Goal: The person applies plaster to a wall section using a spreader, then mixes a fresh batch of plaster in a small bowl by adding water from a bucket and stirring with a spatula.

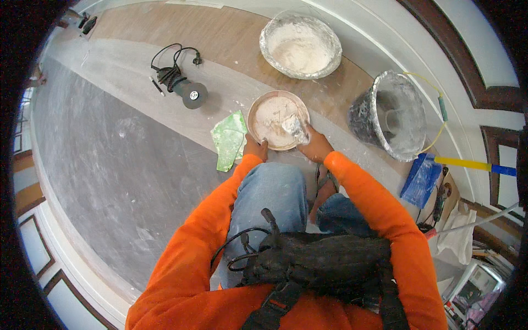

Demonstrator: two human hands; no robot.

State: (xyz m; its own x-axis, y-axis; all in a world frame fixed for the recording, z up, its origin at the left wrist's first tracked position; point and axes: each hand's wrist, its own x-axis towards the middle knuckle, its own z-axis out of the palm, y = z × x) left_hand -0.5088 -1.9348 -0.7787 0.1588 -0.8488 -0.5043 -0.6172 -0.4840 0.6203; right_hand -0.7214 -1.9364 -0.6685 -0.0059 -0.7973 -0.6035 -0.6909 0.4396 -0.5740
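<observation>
One whitened object in right hand, shape unclear

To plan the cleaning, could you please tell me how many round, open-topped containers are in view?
3: the shallow bowl near centre, the basin beyond it, and the bucket to the right. More may be hidden in lower-right clutter.

Dusty grey floor, pale strip, wood-toned flooring; white walls with dark brown panel frames.
</observation>
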